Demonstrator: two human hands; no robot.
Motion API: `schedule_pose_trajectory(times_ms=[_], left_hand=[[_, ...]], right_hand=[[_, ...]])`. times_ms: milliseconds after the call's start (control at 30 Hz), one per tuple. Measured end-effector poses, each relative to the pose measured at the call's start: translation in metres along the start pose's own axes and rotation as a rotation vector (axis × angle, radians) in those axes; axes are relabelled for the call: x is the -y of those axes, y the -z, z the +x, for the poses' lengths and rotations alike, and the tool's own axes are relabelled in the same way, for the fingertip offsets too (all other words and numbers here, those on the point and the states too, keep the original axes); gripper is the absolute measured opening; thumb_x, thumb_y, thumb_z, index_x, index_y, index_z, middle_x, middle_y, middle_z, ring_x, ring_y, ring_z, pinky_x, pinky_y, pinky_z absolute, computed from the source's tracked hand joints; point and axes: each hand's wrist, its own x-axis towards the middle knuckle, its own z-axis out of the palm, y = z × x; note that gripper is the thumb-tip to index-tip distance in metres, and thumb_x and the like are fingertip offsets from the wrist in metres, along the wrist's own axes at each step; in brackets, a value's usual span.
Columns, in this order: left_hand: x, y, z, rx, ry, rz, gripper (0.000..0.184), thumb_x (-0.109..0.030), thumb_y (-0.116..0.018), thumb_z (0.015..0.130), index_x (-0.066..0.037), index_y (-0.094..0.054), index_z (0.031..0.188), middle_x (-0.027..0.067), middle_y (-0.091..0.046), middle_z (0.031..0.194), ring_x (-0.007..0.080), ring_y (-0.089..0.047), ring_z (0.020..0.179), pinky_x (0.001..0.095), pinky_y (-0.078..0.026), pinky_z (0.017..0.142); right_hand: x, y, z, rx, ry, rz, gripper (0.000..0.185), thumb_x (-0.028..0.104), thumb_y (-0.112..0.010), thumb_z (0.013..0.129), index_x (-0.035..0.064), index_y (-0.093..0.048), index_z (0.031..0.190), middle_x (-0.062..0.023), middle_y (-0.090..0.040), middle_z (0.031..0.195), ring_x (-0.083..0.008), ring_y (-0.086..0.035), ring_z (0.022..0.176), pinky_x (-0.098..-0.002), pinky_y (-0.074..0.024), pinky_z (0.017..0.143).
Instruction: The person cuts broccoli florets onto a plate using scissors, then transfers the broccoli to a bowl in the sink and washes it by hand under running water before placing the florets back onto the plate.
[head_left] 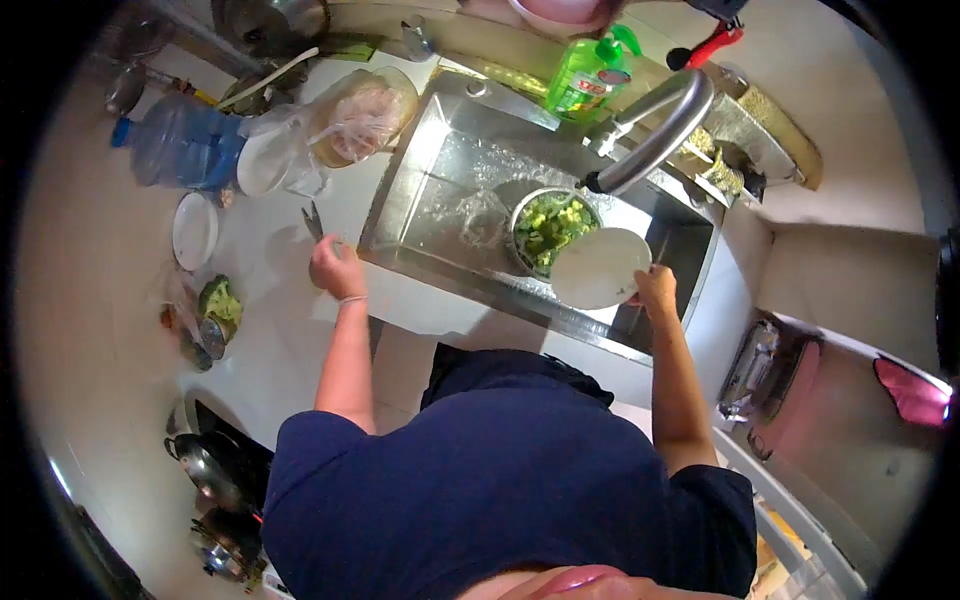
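Observation:
My left hand (337, 268) is closed round the handles of scissors (313, 222), their blades pointing away from me over the white counter (275, 310), left of the sink. With my right hand (655, 290) I grip the edge of a white plate (600, 268), tilted over the sink. The plate partly covers a round metal bowl (514, 232) in the sink (420, 190). Cut green vegetables (550, 228) fill that bowl. Above it hangs the curved faucet (672, 130), and water seems to run from it.
A green soap bottle (585, 82) stands behind the sink. On the left are broccoli (220, 308), a small white plate (195, 231), a big blue water bottle (185, 142) and a bowl with bagged meat (362, 115). Pans (215, 470) sit at the lower left.

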Motion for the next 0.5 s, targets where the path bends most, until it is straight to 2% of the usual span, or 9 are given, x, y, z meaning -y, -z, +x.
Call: schedule_pose_trajectory(times_ms=[67, 167, 267, 400, 500], left_hand=[[0.003, 0.026, 0.007, 0.040, 0.227, 0.205, 0.026, -0.017, -0.059, 0.075, -0.006, -0.056, 0.098, 0.0114, -0.060, 0.088, 0.0305, -0.055, 0.094, 0.0407, -0.043, 0.081], [0.035, 0.014, 0.007, 0.465, 0.374, 0.194, 0.031, -0.017, -0.060, 0.074, -0.003, -0.053, 0.101, 0.0139, -0.060, 0.091, 0.0329, -0.056, 0.094, 0.0415, -0.044, 0.080], [0.115, -0.038, 0.004, 0.541, 0.211, 0.067, 0.034, -0.019, -0.061, 0.074, -0.003, -0.052, 0.102, 0.0168, -0.060, 0.094, 0.0350, -0.057, 0.092, 0.0427, -0.045, 0.078], [0.082, -0.012, 0.006, 0.627, 0.275, 0.197, 0.032, -0.020, -0.063, 0.072, -0.002, -0.053, 0.096, 0.0188, -0.060, 0.096, 0.0354, -0.057, 0.091, 0.0428, -0.045, 0.078], [0.064, 0.008, 0.000, 0.749, 0.335, 0.200, 0.031, -0.020, -0.061, 0.071, -0.001, -0.052, 0.094, 0.0196, -0.059, 0.096, 0.0362, -0.057, 0.091, 0.0412, -0.045, 0.078]], right_hand=[[-0.044, 0.014, -0.010, -0.034, -0.074, 0.122, 0.025, 0.007, -0.050, 0.073, -0.0125, -0.057, 0.087, -0.0187, -0.061, 0.071, -0.0263, -0.063, 0.054, -0.0336, -0.0557, 0.046], [-0.081, 0.025, -0.035, -0.017, -0.192, 0.459, 0.028, 0.007, -0.050, 0.073, -0.0151, -0.052, 0.090, -0.0217, -0.059, 0.078, -0.0269, -0.063, 0.058, -0.0338, -0.0562, 0.049], [-0.120, 0.024, -0.044, -0.095, -0.242, 0.656, 0.026, 0.006, -0.049, 0.073, -0.0143, -0.049, 0.090, -0.0197, -0.058, 0.076, -0.0269, -0.061, 0.058, -0.0344, -0.0555, 0.050], [-0.145, 0.014, -0.054, -0.230, -0.274, 0.894, 0.021, 0.004, -0.050, 0.073, -0.0118, -0.048, 0.086, -0.0174, -0.057, 0.075, -0.0269, -0.060, 0.061, -0.0356, -0.0547, 0.052], [-0.135, 0.019, -0.070, -0.264, -0.264, 0.896, 0.018, 0.003, -0.049, 0.073, -0.0108, -0.047, 0.085, -0.0175, -0.056, 0.075, -0.0268, -0.060, 0.062, -0.0356, -0.0552, 0.054]])
